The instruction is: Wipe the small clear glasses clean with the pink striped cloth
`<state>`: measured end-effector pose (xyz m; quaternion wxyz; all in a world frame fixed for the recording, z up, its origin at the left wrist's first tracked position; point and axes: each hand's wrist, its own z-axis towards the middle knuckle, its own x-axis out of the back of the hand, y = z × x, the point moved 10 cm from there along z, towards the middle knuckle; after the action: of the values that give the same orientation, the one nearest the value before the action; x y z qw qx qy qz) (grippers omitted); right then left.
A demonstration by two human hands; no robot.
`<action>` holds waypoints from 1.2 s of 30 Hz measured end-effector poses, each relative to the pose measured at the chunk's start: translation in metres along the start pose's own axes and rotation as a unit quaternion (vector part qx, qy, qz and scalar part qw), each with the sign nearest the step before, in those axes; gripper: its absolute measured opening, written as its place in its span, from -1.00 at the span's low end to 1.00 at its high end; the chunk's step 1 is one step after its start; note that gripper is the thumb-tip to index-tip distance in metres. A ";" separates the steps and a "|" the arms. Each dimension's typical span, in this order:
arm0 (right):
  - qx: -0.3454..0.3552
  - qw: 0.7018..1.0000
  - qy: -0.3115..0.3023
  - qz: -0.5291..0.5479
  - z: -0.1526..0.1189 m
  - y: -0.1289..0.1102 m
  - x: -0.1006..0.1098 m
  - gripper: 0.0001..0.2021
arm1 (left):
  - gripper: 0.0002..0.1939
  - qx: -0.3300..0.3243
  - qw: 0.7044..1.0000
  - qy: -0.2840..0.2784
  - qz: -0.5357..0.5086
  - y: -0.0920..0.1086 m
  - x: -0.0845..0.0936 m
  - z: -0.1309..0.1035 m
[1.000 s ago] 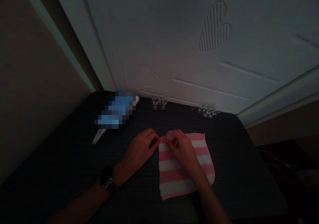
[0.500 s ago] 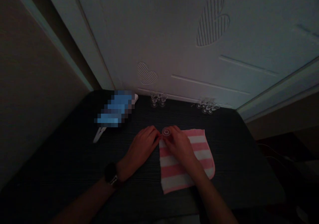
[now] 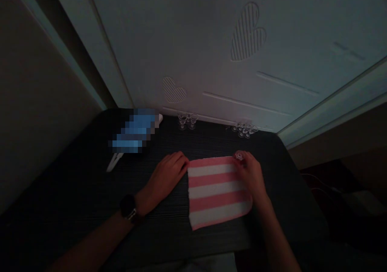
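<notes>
So a striped pink-and-white cloth (image 3: 219, 191) is lying on the dark table (image 3: 157, 231), the left hand (image 3: 169, 170) is pinching its far left corner, the right hand (image 3: 252, 175) is gripping a clear round piece (image 3: 239, 155) (partly hidden) at its far right, and clear cups (image 3: 183, 122) are standing beyond.

A: what's in the background?
B: white panel (image 3: 187, 42) up top, big ribbed heart (image 3: 248, 34) upper right, smaller heart (image 3: 174, 91) near centre.
A: and the pixelated blue thing (image 3: 133, 132) mid-left lol
</notes>
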<state>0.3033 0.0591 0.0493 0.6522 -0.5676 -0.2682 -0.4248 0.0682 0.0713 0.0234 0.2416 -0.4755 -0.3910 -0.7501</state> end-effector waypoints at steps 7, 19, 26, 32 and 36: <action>0.112 0.987 -0.088 0.080 -0.004 -0.114 -0.065 -0.83 | -0.82 -0.023 0.999 0.013 0.046 0.003 0.002 0.000; -0.061 0.991 0.005 0.118 -0.003 0.034 -0.005 -0.76 | -0.83 -0.017 1.000 0.000 0.024 0.001 0.001 0.002; -0.013 0.991 0.032 0.127 0.000 0.025 0.010 -0.80 | -0.80 -0.025 1.000 0.005 0.004 -0.001 0.005 0.008; 0.010 0.990 -0.013 0.138 0.008 0.017 -0.006 -0.79 | -0.70 -0.023 0.996 -0.003 -0.085 0.030 0.013 0.041; -0.003 0.982 -0.032 0.186 0.005 0.029 -0.009 -0.66 | -0.59 -0.051 0.982 -0.011 -0.183 0.077 -0.008 0.075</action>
<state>0.3240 0.0662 0.0279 0.7089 -0.6232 -0.1776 -0.2786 0.1677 0.0877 0.0621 0.0713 -0.4155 -0.4353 -0.7954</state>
